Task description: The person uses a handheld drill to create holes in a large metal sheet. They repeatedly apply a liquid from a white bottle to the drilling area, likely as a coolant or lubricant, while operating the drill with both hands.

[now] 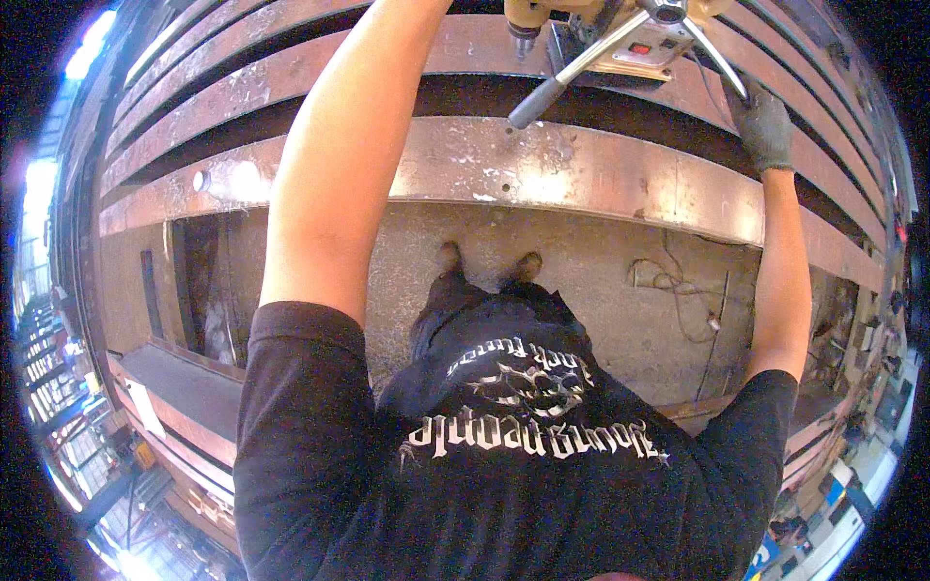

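Note:
A magnetic drill (635,56) with a yellowish body stands on the reddish-brown steel beams at the top of the view. Its feed handle (620,44) has metal spokes, one ending in a dark grip that points down-left. My right hand (765,131), in a grey glove, is closed round the end of the right spoke. A metal chuck (523,41) hangs at the drill's left side. My left arm (339,165) reaches up past the top edge, so the left hand is out of sight.
Long parallel steel beams (465,160) cross in front of me, with dark gaps between them. Below lies a concrete floor (407,228) with a loose cable (668,276) on the right. More beams (184,387) lie to the lower left.

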Action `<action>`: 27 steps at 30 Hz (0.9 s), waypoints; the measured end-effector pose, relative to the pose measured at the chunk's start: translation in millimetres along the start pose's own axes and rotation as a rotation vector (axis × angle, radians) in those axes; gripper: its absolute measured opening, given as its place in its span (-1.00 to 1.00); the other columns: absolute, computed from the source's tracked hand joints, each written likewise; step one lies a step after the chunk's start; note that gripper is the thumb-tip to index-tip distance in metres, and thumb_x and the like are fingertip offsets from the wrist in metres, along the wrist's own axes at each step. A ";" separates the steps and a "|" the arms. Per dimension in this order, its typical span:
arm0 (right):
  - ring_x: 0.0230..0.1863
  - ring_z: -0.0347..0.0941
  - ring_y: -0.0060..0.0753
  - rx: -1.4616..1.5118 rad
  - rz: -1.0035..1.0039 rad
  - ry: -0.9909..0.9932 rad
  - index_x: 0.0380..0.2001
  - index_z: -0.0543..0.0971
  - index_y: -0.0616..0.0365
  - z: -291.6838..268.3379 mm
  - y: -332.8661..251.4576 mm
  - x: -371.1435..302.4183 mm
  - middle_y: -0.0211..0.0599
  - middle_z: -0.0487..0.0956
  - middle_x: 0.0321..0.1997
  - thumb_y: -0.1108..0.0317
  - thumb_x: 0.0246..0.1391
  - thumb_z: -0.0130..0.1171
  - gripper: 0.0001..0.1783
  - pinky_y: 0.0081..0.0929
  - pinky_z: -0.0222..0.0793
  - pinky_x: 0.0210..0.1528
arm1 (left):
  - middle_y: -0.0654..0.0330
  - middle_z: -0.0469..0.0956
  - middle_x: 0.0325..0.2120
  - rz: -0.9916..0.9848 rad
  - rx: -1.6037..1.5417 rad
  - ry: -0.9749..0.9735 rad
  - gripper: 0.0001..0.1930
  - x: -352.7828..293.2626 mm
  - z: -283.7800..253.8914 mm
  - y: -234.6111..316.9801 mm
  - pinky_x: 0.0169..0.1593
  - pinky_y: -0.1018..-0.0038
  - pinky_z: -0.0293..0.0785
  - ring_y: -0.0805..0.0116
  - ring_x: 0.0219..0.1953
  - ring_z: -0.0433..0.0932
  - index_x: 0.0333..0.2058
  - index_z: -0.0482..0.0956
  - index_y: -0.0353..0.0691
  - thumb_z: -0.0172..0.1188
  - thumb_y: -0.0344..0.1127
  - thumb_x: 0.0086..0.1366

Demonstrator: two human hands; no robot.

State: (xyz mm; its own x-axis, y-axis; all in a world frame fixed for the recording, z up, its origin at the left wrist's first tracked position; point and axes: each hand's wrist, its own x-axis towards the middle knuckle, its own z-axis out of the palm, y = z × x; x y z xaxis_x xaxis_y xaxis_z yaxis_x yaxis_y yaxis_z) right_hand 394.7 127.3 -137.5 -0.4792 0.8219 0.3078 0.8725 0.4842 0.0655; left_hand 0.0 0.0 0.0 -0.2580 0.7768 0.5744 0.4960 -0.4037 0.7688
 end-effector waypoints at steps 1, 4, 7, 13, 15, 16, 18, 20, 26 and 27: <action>-0.21 0.65 0.21 0.008 -0.026 0.012 0.05 0.66 0.01 -3.8 1.2 -1.5 0.11 0.68 -0.27 -0.07 0.31 0.16 -0.53 0.01 0.54 -0.17 | -0.09 0.63 0.04 -0.038 -0.015 -0.031 -0.08 -3.3 -2.0 6.3 0.23 0.29 0.48 0.10 0.11 0.62 0.24 0.35 -0.40 0.56 0.02 0.04; -0.27 0.64 0.23 -0.013 -0.055 0.005 0.00 0.67 0.02 -13.8 -1.2 -0.3 0.09 0.67 -0.34 -0.08 0.32 0.14 -0.55 0.02 0.55 -0.25 | -0.09 0.62 0.04 -0.082 0.035 -0.007 -0.09 -0.8 1.8 2.3 0.22 0.30 0.49 0.11 0.12 0.61 0.24 0.36 -0.40 0.56 0.00 0.03; -0.27 0.63 0.25 -0.054 -0.039 -0.012 -0.05 0.67 0.04 -17.2 -0.9 1.0 0.09 0.67 -0.33 -0.07 0.31 0.15 -0.57 0.03 0.54 -0.24 | -0.09 0.62 0.06 -0.069 0.069 0.035 -0.10 0.1 5.3 -0.9 0.21 0.30 0.49 0.12 0.13 0.60 0.23 0.35 -0.40 0.56 -0.03 0.03; -0.16 0.62 0.24 -0.136 -0.165 0.012 -0.09 0.64 0.11 -49.1 22.6 19.7 0.07 0.68 -0.21 -0.05 0.27 0.19 -0.56 0.03 0.53 -0.18 | -0.09 0.60 0.08 -0.044 0.045 0.021 -0.09 1.5 6.1 -5.7 0.25 0.27 0.45 0.08 0.15 0.58 0.27 0.32 -0.38 0.55 -0.01 0.07; -0.15 0.62 0.23 -0.126 -0.204 0.047 -0.09 0.63 0.12 -53.3 25.3 21.4 0.06 0.68 -0.20 -0.06 0.26 0.20 -0.55 0.00 0.53 -0.17 | -0.09 0.60 0.08 -0.054 0.081 0.038 -0.08 1.1 5.2 -5.8 0.26 0.26 0.43 0.08 0.16 0.57 0.28 0.31 -0.37 0.55 -0.01 0.08; -0.16 0.62 0.22 -0.123 -0.201 0.056 -0.09 0.63 0.12 -52.5 22.8 21.4 0.05 0.68 -0.22 -0.07 0.26 0.21 -0.55 -0.02 0.53 -0.16 | -0.10 0.60 0.08 -0.056 0.086 0.049 -0.07 2.2 5.1 -6.8 0.26 0.25 0.43 0.08 0.17 0.57 0.29 0.31 -0.37 0.55 0.00 0.08; -0.20 0.62 0.18 -0.113 -0.175 0.014 -0.10 0.63 0.13 -56.9 13.1 23.7 0.04 0.68 -0.26 -0.10 0.25 0.22 -0.52 -0.06 0.52 -0.17 | -0.10 0.59 0.09 -0.034 0.108 0.081 -0.09 0.2 2.5 -3.8 0.26 0.25 0.42 0.06 0.17 0.57 0.30 0.30 -0.37 0.55 -0.01 0.10; -0.26 0.63 0.13 -0.126 -0.085 -0.098 -0.13 0.63 0.16 -69.3 5.5 18.6 0.04 0.67 -0.31 -0.14 0.23 0.24 -0.47 -0.10 0.51 -0.19 | -0.11 0.58 0.10 0.026 0.098 0.093 -0.12 -5.9 13.5 -0.4 0.26 0.24 0.42 0.02 0.14 0.57 0.30 0.30 -0.37 0.52 -0.05 0.15; -0.35 0.59 -0.07 0.152 -0.039 -0.137 -0.20 0.64 0.28 -91.2 -9.8 11.9 0.01 0.65 -0.36 -0.23 0.19 0.27 -0.35 -0.17 0.47 -0.21 | -0.07 0.56 -0.17 0.160 0.239 0.222 -0.53 -150.6 132.1 -20.7 -0.09 0.09 0.46 -0.02 -0.09 0.55 -0.03 0.49 -0.34 0.39 -0.16 0.22; -0.35 0.59 -0.08 0.177 -0.058 -0.133 -0.20 0.64 0.28 -82.1 -6.7 11.7 0.01 0.65 -0.36 -0.22 0.19 0.27 -0.36 -0.18 0.47 -0.21 | -0.11 0.57 -0.10 -0.011 -0.064 -0.020 -0.46 -160.1 151.4 5.6 0.05 0.05 0.46 -0.09 -0.04 0.55 0.05 0.47 -0.38 0.37 -0.14 0.22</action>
State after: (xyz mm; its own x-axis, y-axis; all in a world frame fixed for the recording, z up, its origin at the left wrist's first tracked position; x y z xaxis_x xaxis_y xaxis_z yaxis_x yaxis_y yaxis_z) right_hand 391.1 109.0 -56.4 -0.5470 0.8176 0.1798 0.8183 0.5675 -0.0912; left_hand 169.6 -53.5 -130.2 -0.2463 0.7905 0.5608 0.4391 -0.4248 0.7917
